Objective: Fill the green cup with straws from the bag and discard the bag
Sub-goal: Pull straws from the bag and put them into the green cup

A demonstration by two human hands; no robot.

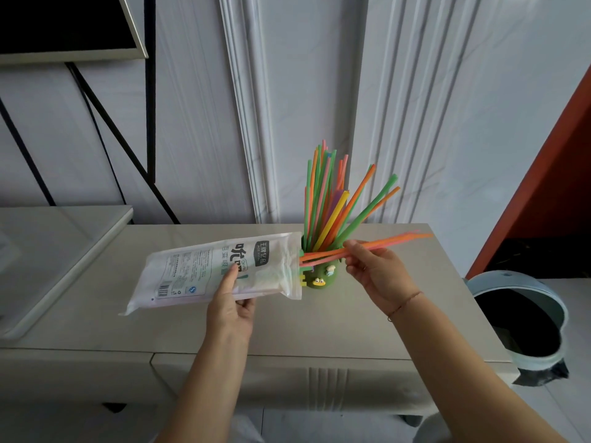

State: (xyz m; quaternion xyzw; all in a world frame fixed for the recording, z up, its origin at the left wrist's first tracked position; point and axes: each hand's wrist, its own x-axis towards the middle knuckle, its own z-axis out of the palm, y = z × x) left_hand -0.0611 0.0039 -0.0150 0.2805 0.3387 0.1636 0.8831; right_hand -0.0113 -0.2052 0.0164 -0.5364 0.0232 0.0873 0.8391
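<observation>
Above the cabinet (287, 330), left hand (228, 306) grips the bag (204, 271), mouth pointing right; right hand (375, 271) pinches straws (383, 243) lying level before the cup (323, 276).

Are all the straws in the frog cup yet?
Nearly. Many straws already stand in the green cup. The right hand is pulling a few orange and pink straws from the bag, held by the left hand. Left: cup those, then bin the bag.
</observation>
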